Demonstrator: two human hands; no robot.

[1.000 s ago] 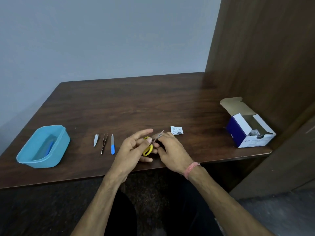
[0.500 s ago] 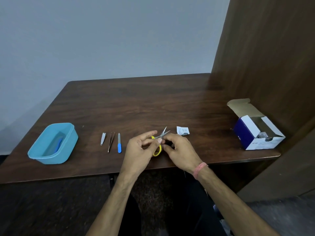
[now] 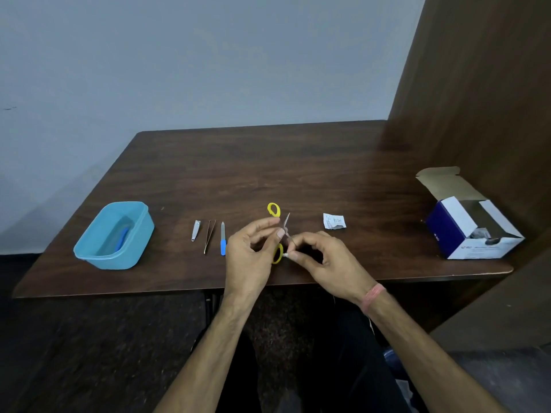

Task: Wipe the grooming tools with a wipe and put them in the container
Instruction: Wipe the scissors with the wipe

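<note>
Since the earlier frame the scissors (image 3: 278, 231) have been spread open at frame centre, held in the left hand (image 3: 249, 257) grip. A wipe (image 3: 285, 255), seemingly, is pinched by the right hand (image 3: 323, 259); each blade should be wiped separately. The container (image 3: 89, 248) sits lower left on the worktop (image 3: 298, 174).

Dark wooden table (image 3: 298, 174) with blue container (image 3: 89, 248), nail clipper (image 3: 195, 230), tweezers (image 3: 210, 236), nail file (image 3: 223, 238), wipe packet (image 3: 334, 221), open box (image 3: 465, 234).

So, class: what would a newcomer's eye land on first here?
The yellow-handled scissors, blades open, held above the table's near edge by the left hand, while the right hand pinches a small white wipe against them. Next, the blue container at far left.
</note>
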